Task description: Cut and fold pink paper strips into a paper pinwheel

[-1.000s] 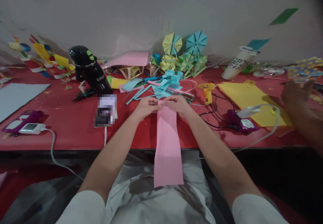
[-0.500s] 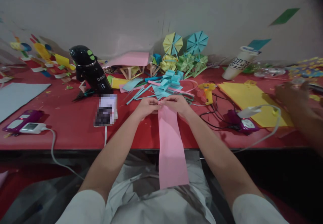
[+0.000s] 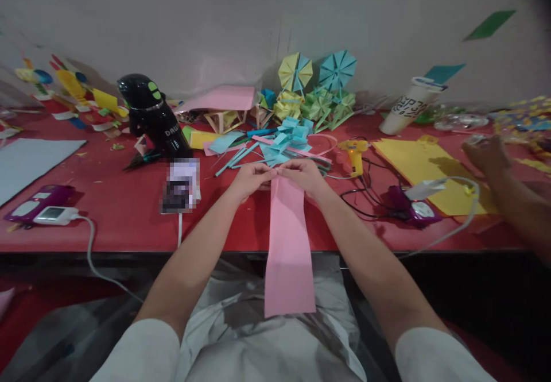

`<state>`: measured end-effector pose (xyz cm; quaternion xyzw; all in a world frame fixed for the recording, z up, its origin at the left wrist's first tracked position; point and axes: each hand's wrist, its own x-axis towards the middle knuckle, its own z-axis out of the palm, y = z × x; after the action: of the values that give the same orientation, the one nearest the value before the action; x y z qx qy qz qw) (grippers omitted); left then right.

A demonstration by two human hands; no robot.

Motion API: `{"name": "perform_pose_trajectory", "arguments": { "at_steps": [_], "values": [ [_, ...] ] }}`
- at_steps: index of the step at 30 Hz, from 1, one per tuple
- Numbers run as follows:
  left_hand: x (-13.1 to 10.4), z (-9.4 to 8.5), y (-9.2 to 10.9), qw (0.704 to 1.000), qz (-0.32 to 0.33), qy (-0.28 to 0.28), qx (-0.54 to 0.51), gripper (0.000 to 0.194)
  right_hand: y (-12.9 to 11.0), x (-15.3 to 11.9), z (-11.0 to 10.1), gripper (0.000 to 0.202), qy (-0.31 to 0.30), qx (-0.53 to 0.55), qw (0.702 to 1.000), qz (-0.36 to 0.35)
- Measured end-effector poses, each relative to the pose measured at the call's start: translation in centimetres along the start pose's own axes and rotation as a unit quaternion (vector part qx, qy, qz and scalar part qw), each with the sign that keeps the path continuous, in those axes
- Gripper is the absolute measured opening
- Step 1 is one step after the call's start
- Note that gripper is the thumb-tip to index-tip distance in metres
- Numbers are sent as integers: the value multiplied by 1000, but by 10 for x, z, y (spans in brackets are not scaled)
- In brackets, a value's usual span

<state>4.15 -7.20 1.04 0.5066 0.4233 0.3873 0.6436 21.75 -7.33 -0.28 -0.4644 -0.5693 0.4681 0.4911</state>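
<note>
A long strip of pink paper hangs from my fingers over the table's front edge, its lower end above my lap. My left hand pinches the strip's top left corner. At the top edge, close beside it, my right hand is closed on the same paper, thumb and fingers together. The fingertips of both hands nearly meet. Just beyond them lie folded blue paper pieces and thin rolled blue paper sticks.
A yellow glue gun with a black cord lies right of my hands. Left are a phone and a black bottle. Paper umbrellas stand by the wall. Another person's hand is over yellow sheets at right.
The pink strip's lower end has swung slightly left. My hands stay at its top edge, fingertips drawn closer together. The other person's hand has moved a little left.
</note>
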Motion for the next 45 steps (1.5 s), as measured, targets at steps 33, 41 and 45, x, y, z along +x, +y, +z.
{"name": "perform_pose_trajectory", "arguments": {
  "at_steps": [33, 41, 45],
  "values": [
    [2, 6, -4, 997, 52, 21, 54, 27, 4, 8, -8, 26, 163, -12, 984, -67],
    [0, 5, -2, 996, 58, 13, 60, 30, 5, 11, -11, 27, 192, 10, 980, -61],
    [0, 4, -2, 996, 62, 13, 68, 25, 4, 11, -16, 29, 206, 10, 977, -59]
  ]
}}
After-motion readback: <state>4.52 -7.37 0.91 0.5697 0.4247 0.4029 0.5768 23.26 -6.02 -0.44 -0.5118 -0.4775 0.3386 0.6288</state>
